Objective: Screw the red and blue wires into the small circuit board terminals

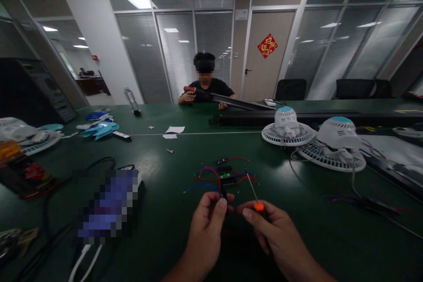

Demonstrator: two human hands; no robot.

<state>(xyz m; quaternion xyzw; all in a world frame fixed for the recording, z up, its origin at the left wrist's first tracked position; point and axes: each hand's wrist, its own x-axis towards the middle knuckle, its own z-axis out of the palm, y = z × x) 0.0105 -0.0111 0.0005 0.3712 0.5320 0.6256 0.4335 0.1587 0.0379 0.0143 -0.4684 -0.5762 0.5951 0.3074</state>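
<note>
My left hand (206,224) is closed in a pinch on a small dark part (224,194) with red and blue wires (211,175) running from it. My right hand (269,227) grips a small screwdriver (255,197) with an orange handle; its thin shaft points up and away toward the wires. A small green circuit board (227,176) lies among the wires on the dark green table (185,158), just beyond both hands.
Two white fan parts with teal caps (287,128) (337,143) lie at the right. A blurred device (109,205) with cables sits at the left. Blue fan blades (99,128) and a bottle (131,100) lie far left. Across the table a person (205,83) holds a red tool.
</note>
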